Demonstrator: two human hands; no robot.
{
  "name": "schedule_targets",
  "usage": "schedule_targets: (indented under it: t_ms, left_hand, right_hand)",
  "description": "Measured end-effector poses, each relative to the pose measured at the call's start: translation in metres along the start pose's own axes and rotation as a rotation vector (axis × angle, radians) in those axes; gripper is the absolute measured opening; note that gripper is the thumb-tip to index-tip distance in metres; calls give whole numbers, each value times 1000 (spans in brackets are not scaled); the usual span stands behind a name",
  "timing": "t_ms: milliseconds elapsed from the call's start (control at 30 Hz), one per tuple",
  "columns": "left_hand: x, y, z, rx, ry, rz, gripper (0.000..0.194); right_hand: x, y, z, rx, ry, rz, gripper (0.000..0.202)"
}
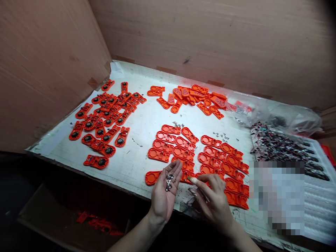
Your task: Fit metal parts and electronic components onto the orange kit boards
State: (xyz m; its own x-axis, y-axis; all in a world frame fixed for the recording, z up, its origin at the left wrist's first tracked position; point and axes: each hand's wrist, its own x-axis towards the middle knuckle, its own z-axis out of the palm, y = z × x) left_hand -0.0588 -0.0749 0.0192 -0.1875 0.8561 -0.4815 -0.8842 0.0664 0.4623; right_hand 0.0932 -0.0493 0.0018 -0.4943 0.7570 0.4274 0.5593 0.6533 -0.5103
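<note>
My left hand (160,200) is palm up above the front of the table, cupping several small shiny metal parts (169,182). My right hand (215,196) is just to its right, fingers bent and drawn together, with a pale wrap and brownish tip at one finger. Whatever it pinches is too small or hidden to make out. That fingertip is by an orange plastic casing half (187,176), partly behind my hands. Similar open casing halves (158,154) lie in rows around both hands, with round recesses and small metal pieces fitted in some.
Orange casings with round dark speakers (102,161) cluster at left. Loose casings (196,94) pile at the back, near small metal parts (220,135). Wired components (283,147) and a plastic bag (294,119) sit at right. Cardboard walls (210,42) enclose the white tabletop (136,161).
</note>
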Motion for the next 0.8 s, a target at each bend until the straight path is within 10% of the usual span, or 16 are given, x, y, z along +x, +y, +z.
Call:
schedule_targets:
  t_ms: [267,533,667,800]
  left_hand:
    - [-7,16,18,-95,-232,-209,46]
    - [-14,9,22,246,-99,-263,17]
    - [-13,8,21,124,-56,-321,28]
    - [-10,8,22,11,-65,-335,35]
  right_hand:
    - [32,-10,-15,135,-64,-51,12]
    - [27,-9,-11,581,-52,384,10]
    - [24,-6,-14,327,88,261,6]
    - [18,-7,-18,210,-29,37,14]
